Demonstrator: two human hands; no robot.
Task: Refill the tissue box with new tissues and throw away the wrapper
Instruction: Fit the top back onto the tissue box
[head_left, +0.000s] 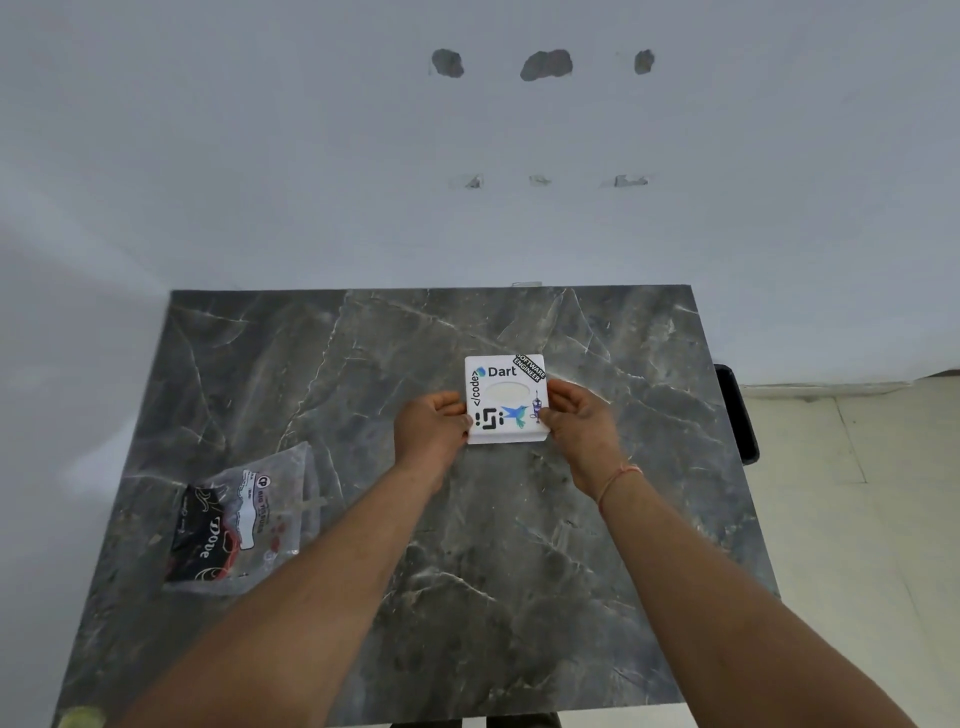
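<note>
A square white tissue box (505, 397) covered in stickers rests on the dark marble table (363, 364), with pale tissue showing through its oval top slot. My left hand (432, 427) grips the box's left side and my right hand (576, 415) grips its right side. A flattened clear plastic wrapper (244, 519) with black and red print lies on the table's left part, apart from both hands.
The table stands against a grey-white wall (467, 182) with chipped patches. A black object (737, 415) sits off the table's right edge. Pale floor tiles (857, 493) lie to the right. A yellowish thing (80, 717) shows at the bottom left corner.
</note>
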